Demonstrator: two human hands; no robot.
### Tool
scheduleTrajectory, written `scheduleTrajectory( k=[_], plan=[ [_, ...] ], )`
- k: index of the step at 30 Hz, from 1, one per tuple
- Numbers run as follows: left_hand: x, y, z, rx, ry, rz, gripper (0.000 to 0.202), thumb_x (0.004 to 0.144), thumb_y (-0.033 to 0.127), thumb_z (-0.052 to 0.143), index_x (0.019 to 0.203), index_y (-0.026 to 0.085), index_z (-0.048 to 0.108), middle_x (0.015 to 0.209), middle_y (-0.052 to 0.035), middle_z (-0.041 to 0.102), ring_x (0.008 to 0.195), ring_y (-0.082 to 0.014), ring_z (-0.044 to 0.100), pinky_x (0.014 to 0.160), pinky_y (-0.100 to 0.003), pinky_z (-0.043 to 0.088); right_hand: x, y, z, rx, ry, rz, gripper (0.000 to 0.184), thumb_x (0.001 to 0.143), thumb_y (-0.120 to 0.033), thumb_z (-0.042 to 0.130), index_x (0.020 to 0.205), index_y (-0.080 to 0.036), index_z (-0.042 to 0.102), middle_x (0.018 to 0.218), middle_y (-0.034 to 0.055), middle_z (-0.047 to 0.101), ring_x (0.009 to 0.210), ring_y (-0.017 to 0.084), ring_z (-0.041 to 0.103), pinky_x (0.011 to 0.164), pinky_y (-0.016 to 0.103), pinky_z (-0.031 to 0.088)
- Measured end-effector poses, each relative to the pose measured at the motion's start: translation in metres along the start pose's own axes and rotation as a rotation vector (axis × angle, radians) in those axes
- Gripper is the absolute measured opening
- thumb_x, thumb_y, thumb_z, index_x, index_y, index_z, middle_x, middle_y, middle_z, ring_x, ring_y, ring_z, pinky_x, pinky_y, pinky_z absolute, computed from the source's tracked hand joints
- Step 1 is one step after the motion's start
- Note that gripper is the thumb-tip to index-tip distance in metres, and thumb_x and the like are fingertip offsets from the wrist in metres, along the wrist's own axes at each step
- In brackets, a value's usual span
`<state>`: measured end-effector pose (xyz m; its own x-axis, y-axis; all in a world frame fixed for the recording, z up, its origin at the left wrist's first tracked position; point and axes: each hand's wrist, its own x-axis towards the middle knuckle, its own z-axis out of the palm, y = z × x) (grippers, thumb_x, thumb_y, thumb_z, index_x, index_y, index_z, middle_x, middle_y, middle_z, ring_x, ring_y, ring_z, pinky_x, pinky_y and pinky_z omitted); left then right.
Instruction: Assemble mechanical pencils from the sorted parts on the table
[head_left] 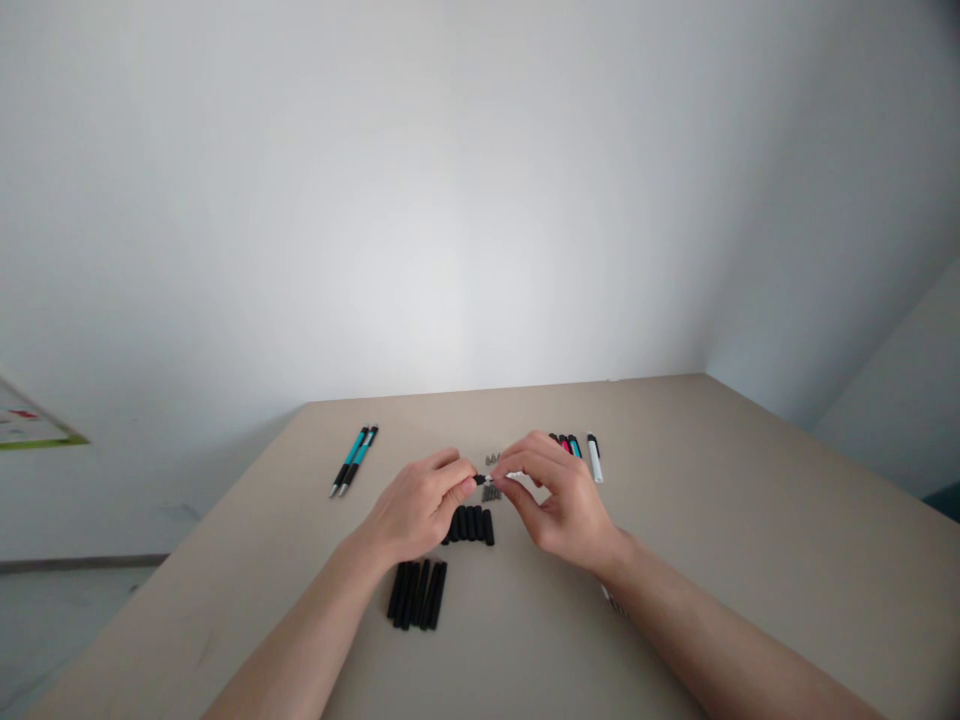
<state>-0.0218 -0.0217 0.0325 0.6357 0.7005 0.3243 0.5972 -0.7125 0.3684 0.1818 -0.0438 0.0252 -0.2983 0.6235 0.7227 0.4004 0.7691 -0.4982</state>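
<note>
Above the middle of the beige table [750, 500], my left hand [420, 505] and my right hand [559, 500] meet, fingertips pinched together. Between them they hold a small pen part [482, 480], black on the left and pale on the right. Just under the hands lies a row of short black tubes [471, 524]. A second bundle of longer black tubes [418, 594] lies nearer to me. A small heap of grey metal bits [491, 492] sits just behind the fingertips.
Two teal-and-black pens [355, 460] lie at the back left. Behind my right hand lie coloured pens [568, 443] and a white pen [594, 457]. A white wall stands behind the table. At the left edge of the view a paper [26, 425] shows.
</note>
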Motion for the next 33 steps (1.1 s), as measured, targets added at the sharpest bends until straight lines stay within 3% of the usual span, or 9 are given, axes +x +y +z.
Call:
scheduleTrajectory(
  k=[9,18,24,29,33],
  plan=[
    [-0.0014,-0.0015,0.0031,0.006,0.034,-0.018,0.019,0.095,0.027,0.042,0.085,0.019,0.055,0.079,-0.0004,0.059,0.072,-0.0133,0.054,0.066,-0.023,0.039,-0.0018,0.0042,0.0030,-0.026,-0.035,0.019,0.011,0.087,-0.014,0.052,0.091,-0.019,0.061,0.083,0.0044,0.064,0.078,0.017,0.055,0.070,0.029,0.044],
    [-0.0011,-0.0015,0.0057,0.079,0.039,-0.062,0.012,0.089,0.031,0.055,0.094,0.021,0.059,0.080,0.0009,0.066,0.062,-0.0112,0.055,0.060,-0.022,0.038,-0.0038,0.0088,0.0057,-0.091,-0.049,0.077,0.012,0.090,-0.018,0.052,0.091,-0.019,0.064,0.078,0.0045,0.064,0.075,0.017,0.055,0.069,0.029,0.043],
    [-0.0016,-0.0032,0.0076,0.077,0.049,-0.034,0.014,0.089,0.032,0.054,0.094,0.021,0.062,0.080,0.0004,0.067,0.065,-0.0113,0.057,0.063,-0.022,0.040,-0.0036,0.0087,0.0079,-0.097,-0.073,0.052,0.013,0.087,-0.016,0.054,0.094,-0.020,0.065,0.077,0.0045,0.065,0.076,0.018,0.055,0.067,0.029,0.042],
    [-0.0020,-0.0028,0.0067,0.096,0.044,-0.020,0.019,0.093,0.033,0.047,0.090,0.021,0.062,0.078,-0.0007,0.066,0.064,-0.0117,0.056,0.061,-0.022,0.039,-0.0031,0.0074,0.0080,-0.148,-0.120,0.114,0.015,0.090,-0.021,0.052,0.085,-0.019,0.066,0.073,0.0044,0.065,0.073,0.018,0.054,0.065,0.029,0.041],
    [-0.0009,-0.0024,0.0056,0.104,0.035,-0.009,0.021,0.094,0.032,0.045,0.091,0.021,0.063,0.079,-0.0010,0.065,0.064,-0.0117,0.056,0.062,-0.022,0.040,-0.0042,0.0076,0.0073,-0.157,-0.143,0.132,0.011,0.086,-0.017,0.055,0.089,-0.018,0.066,0.078,0.0045,0.066,0.076,0.018,0.055,0.066,0.029,0.041]
  ],
)
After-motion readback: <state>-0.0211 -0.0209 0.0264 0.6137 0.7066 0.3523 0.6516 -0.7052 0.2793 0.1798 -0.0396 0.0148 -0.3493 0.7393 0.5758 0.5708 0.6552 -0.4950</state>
